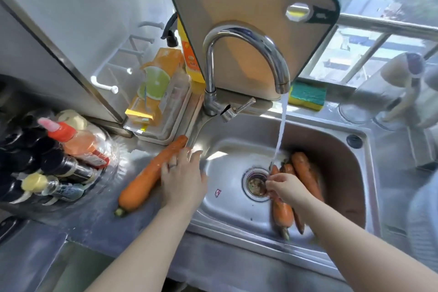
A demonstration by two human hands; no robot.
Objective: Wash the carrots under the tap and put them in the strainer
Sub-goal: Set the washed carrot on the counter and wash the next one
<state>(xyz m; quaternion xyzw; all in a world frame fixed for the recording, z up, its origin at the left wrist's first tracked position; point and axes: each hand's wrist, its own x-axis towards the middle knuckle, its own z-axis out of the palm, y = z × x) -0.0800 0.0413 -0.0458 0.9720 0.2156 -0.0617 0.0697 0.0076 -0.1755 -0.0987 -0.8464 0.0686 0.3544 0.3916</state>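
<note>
Left hand (181,181) rests flat, grip released, on the large orange carrot (147,176) lying on the bench. Right hand (288,188) clenches a wet orange carrot (280,212) in the steel sink (239,218) under the stream. Stiff, likely slippery: grasp mid-length.

sink (237,206): brushed steel, wet sheen
tap (239,38), behind sink: polished chrome, mirror-glossy
cutting board (248,2), behind tap: matt, green rim
sponge (308,96), right of tap: coarse green scouring top, yellow foam

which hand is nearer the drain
Right. The right hand holds a carrot just beside the drain; the left hand rests on the big carrot out on the counter.
</note>
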